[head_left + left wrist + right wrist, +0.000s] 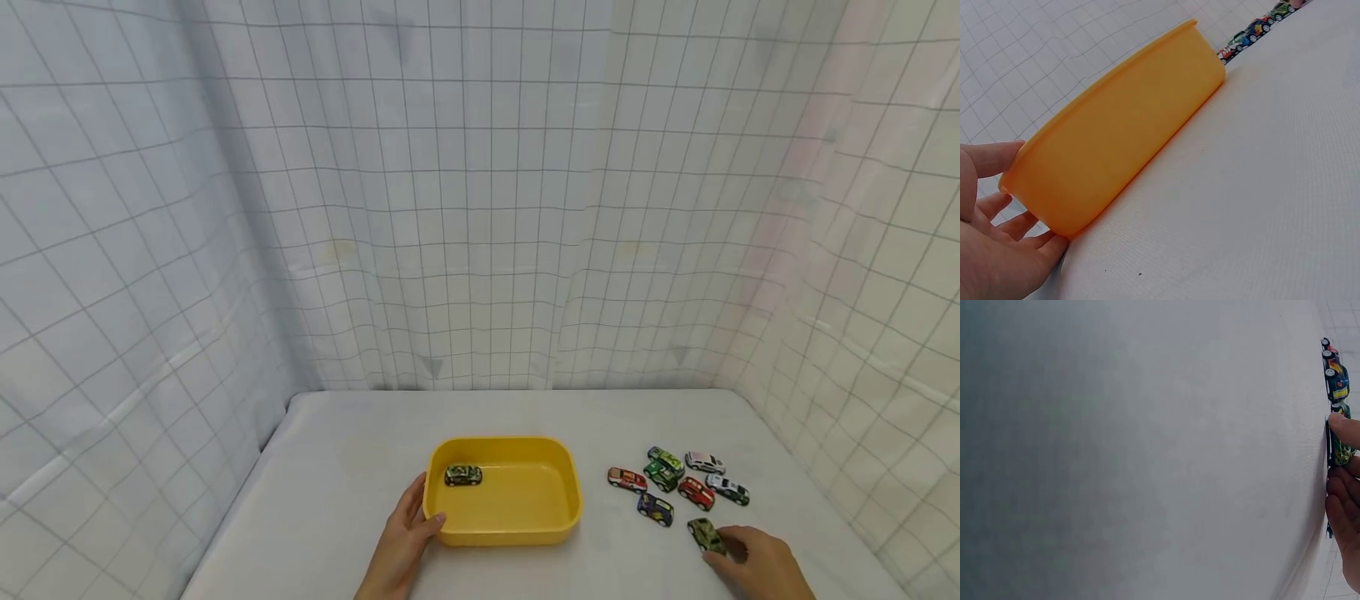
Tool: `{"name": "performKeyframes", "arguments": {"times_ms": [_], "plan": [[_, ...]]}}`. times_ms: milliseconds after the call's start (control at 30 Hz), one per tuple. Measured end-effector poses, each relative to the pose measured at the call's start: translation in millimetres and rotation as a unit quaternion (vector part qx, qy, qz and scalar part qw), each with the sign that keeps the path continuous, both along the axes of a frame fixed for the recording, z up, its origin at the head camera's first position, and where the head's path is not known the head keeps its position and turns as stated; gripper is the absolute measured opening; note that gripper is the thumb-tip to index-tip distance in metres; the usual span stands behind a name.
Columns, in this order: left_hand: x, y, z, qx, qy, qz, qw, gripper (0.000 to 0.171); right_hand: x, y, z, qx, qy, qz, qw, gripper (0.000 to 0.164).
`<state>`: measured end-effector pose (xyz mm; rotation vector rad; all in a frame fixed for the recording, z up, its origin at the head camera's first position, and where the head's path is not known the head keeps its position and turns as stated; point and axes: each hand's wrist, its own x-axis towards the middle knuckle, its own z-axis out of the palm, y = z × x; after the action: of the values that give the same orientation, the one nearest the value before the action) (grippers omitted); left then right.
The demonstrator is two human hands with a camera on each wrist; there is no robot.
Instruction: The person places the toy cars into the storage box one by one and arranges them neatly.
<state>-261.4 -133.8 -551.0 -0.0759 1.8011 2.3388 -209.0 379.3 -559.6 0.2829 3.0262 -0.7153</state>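
A shallow yellow plastic tray (525,504) lies on the white table, with one green camouflage toy car (462,475) in its back left corner. My left hand (405,533) grips the tray's left end, thumb over the rim and fingers spread along the outer wall (1104,125). Over at the right, my right hand (759,562) pinches another camouflage toy car (706,535) between thumb and fingers, close to the tabletop. In the right wrist view that car (1340,449) is partly hidden by the thumb and fingers.
Between the tray and my right hand sit several more toy cars: an orange-red one (627,479), a purple-blue one (656,509), a red one (696,493), green ones (662,475) touching each other, and white ones (705,462). White grid-patterned curtains (480,208) enclose the table.
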Motion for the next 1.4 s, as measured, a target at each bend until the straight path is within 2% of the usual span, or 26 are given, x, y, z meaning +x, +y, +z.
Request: {"name": "performKeyframes", "arguments": {"times_ms": [367, 533, 900, 1167, 1400], "plan": [[-0.6, 0, 2.7, 0.003, -0.003, 0.001, 1.0, 0.09, 1.6, 3, 4.2, -0.068, 0.009, -0.014, 0.998, 0.056], [0.1, 1, 2.7, 0.0, -0.005, 0.001, 1.0, 0.089, 0.6, 4, 10.9, -0.083, 0.031, 0.009, 0.996, 0.051], [0.4, 1, 0.3, 0.001, -0.005, 0.001, 1.0, 0.089, -12.6, -7, 32.5, -0.078, 0.114, 0.067, 0.988, 0.041], [-0.3, -1, -0.3, -0.002, 0.0, 0.004, 1.0, 0.09, -30.0, -24, 45.8, -0.095, 0.132, 0.098, 0.982, 0.038], [-0.2, 0, -0.9, -0.004, 0.001, -0.001, 1.0, 0.089, -40.2, -34, 52.9, -0.104, 0.123, 0.113, 0.98, 0.036]]}}
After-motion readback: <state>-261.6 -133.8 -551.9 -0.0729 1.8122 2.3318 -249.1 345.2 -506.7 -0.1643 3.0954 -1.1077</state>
